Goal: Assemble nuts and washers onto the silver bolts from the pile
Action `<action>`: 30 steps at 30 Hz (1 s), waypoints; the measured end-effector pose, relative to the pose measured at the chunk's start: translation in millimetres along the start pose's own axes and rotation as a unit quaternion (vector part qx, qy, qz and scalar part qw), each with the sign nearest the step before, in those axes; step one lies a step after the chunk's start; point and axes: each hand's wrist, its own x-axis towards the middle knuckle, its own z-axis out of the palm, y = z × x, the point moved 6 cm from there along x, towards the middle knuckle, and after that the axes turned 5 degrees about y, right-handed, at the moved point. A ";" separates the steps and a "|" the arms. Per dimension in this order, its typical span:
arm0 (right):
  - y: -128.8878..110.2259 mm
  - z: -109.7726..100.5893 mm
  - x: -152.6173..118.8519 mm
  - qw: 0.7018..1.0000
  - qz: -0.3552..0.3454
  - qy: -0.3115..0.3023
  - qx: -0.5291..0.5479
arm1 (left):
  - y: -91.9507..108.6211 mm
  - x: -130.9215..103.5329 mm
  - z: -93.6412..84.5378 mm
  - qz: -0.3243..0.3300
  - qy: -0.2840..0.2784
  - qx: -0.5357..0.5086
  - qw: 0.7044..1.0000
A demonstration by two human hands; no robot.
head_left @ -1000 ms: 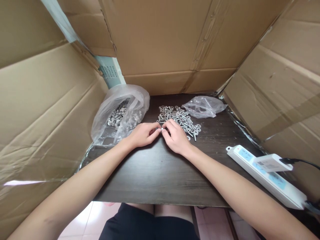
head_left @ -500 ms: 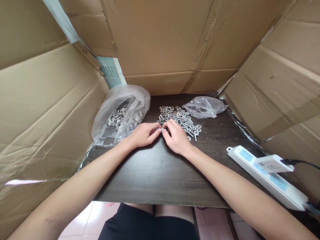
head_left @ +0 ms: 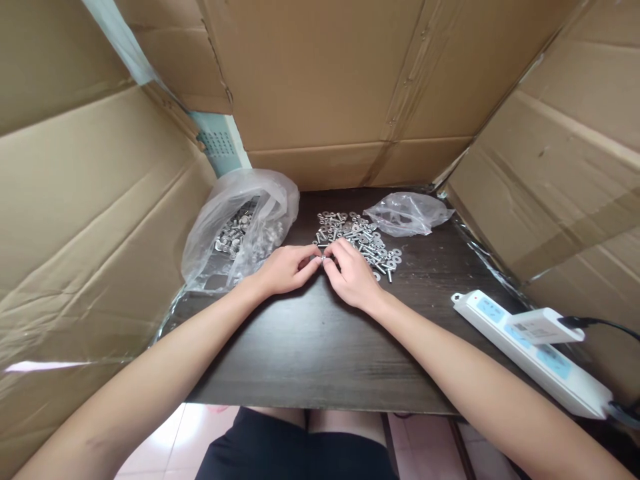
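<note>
Near the middle of the dark table, my left hand (head_left: pixel 290 269) and my right hand (head_left: pixel 351 272) meet fingertip to fingertip. Both are closed in a pinch on a small silver bolt (head_left: pixel 323 257), mostly covered by the fingers; whether a nut or washer is on it I cannot tell. Just beyond my right hand lies a loose pile of silver bolts, nuts and washers (head_left: pixel 367 245). To the left of my left hand, a clear plastic bag (head_left: pixel 260 183) lies with its mouth open, holding many round-headed metal pieces (head_left: pixel 234 235).
A smaller crumpled clear bag (head_left: pixel 413 213) lies behind the pile at the right. On the right stands a white power strip (head_left: pixel 530 357) with a plugged-in adapter (head_left: pixel 545 327) and black cable. Cardboard walls (head_left: pixel 340 80) enclose the dark tabletop (head_left: pixel 315 353) on three sides.
The hands stay pinched together in the same place, with only tiny finger movement around the bolt. The whole view has shifted very slightly.
</note>
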 end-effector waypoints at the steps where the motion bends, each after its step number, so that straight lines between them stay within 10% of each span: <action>1: 0.1 0.1 0.0 1.000 -0.001 0.000 -0.001 | -0.2 -0.1 0.1 0.000 0.000 0.000 1.000; 30: -0.1 -0.3 0.9 1.000 -0.003 0.003 -0.006 | -0.3 0.3 0.0 0.001 0.001 0.000 1.000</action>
